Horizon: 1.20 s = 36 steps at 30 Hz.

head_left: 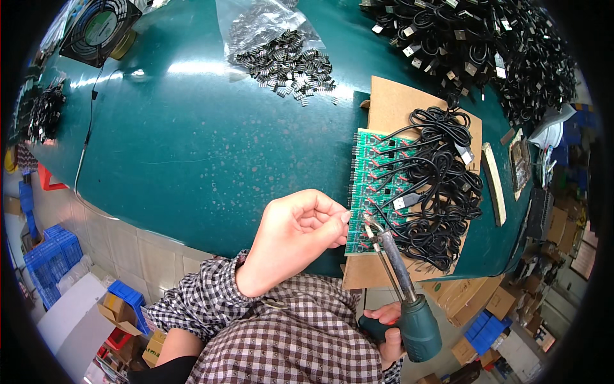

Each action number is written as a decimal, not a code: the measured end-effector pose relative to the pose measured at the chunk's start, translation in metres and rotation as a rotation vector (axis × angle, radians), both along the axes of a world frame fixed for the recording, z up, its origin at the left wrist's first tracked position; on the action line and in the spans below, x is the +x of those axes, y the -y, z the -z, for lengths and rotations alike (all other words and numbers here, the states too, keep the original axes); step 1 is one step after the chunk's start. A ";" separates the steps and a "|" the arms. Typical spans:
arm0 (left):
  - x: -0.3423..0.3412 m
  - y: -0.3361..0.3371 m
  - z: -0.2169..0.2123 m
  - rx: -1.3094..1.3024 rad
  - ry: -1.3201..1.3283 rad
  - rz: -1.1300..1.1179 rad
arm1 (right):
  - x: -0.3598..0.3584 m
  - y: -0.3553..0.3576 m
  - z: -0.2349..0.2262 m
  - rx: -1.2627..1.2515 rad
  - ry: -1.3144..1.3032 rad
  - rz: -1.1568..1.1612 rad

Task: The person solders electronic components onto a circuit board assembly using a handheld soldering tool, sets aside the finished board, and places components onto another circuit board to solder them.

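Observation:
My right hand [387, 328] grips the dark green handle of a soldering iron [409, 294], whose metal tip reaches up to the lower edge of a green circuit board panel [374, 179]. My left hand [300, 233] is curled, its fingertips pinched at the panel's lower left edge; a thin solder wire may be between them, but it is too fine to tell. Black cables with plugs [441, 185] lie tangled over the panel's right half. The panel rests on a sheet of brown cardboard [393, 102] on the dark green table [192, 147].
A pile of small black parts [288, 64] spills from a clear bag at the table's far middle. A heap of black cables [473, 38] fills the far right. A fan [99, 29] stands at far left. Blue crates [51, 256] and cardboard boxes [486, 301] sit on the floor.

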<state>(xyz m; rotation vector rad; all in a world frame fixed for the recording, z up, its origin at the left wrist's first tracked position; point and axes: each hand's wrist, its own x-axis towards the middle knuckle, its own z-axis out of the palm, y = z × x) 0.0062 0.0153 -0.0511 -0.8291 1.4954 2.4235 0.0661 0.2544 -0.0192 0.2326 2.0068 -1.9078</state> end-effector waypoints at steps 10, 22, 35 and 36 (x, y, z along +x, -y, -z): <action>0.001 0.000 0.000 -0.007 0.001 -0.001 | -0.003 0.004 -0.003 0.100 -0.029 -0.012; 0.002 0.000 0.000 0.005 -0.017 -0.011 | -0.004 0.002 -0.006 0.057 0.076 -0.054; 0.002 0.000 0.001 -0.003 -0.021 -0.012 | -0.001 0.004 -0.004 0.006 0.021 0.013; 0.002 -0.001 0.001 0.000 -0.018 -0.014 | 0.000 0.005 -0.004 0.012 0.021 0.025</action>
